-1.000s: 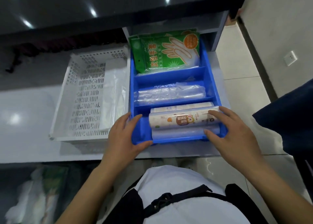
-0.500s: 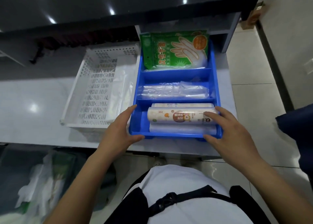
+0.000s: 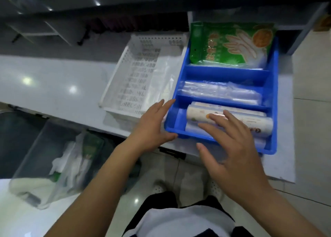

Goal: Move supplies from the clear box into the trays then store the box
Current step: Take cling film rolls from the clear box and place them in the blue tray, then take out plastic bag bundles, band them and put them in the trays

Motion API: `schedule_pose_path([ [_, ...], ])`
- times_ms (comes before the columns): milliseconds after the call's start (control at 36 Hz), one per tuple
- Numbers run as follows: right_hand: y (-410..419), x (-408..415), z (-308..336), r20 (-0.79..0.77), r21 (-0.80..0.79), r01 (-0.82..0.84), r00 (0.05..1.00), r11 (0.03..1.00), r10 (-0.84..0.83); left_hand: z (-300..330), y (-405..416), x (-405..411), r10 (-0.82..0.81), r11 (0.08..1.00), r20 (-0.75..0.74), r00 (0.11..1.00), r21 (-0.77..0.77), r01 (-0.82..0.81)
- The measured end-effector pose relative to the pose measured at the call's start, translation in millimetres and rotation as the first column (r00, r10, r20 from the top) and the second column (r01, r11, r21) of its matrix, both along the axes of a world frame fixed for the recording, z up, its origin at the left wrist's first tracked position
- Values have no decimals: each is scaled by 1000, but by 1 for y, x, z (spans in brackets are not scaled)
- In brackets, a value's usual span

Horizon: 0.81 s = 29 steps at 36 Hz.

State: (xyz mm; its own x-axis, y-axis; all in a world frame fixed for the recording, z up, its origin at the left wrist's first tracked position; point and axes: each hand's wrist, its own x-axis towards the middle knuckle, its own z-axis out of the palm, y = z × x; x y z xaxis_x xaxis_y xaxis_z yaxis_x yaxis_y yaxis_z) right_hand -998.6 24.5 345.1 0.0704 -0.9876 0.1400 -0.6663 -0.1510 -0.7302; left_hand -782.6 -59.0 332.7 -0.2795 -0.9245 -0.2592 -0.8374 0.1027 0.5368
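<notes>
A blue three-compartment tray [image 3: 272, 86] sits on the white counter. Its far compartment holds green glove packs [image 3: 231, 43], the middle one clear plastic bags [image 3: 220, 91], the near one printed rolls [image 3: 197, 115]. My left hand [image 3: 154, 125] lies against the tray's front-left corner, fingers straight along the outer wall, thumb on the front rim. My right hand [image 3: 232, 147] hovers over the near compartment with its fingers spread, holding nothing. The clear box [image 3: 35, 147] stands low at the left with white bags and a green pack inside.
A white perforated basket [image 3: 125, 86] stands just left of the blue tray, with clear plastic bags [image 3: 161, 79] along its right side. The white counter [image 3: 44, 86] stretches left. A dark shelf overhangs at the back. Tiled floor [image 3: 311, 79] lies to the right.
My right hand has left the tray's front-right corner and moved left above the rolls. My left hand stays at the front-left corner. The view swung left, showing more of the clear box.
</notes>
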Motion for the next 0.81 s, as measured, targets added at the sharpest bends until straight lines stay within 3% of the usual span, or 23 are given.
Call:
schedule_pose_path([
  [194, 18, 72, -12, -128, 150, -121, 982, 981, 140, -1, 75, 62, 127, 988, -30, 991, -82, -129],
  [389, 52, 152, -29, -130, 361, -193, 958, 912, 254, -36, 170, 183, 324, 946, 43, 945, 13, -325],
  [611, 69, 288, -42, -167, 436, -414, 835, 799, 524, -53, 251, 314, 633, 774, -79, 770, 55, -631],
  [806, 74, 388, -30, -243, 443, -603, 631, 663, 737, -65, 302, 372, 776, 629, -149, 613, 118, -768],
])
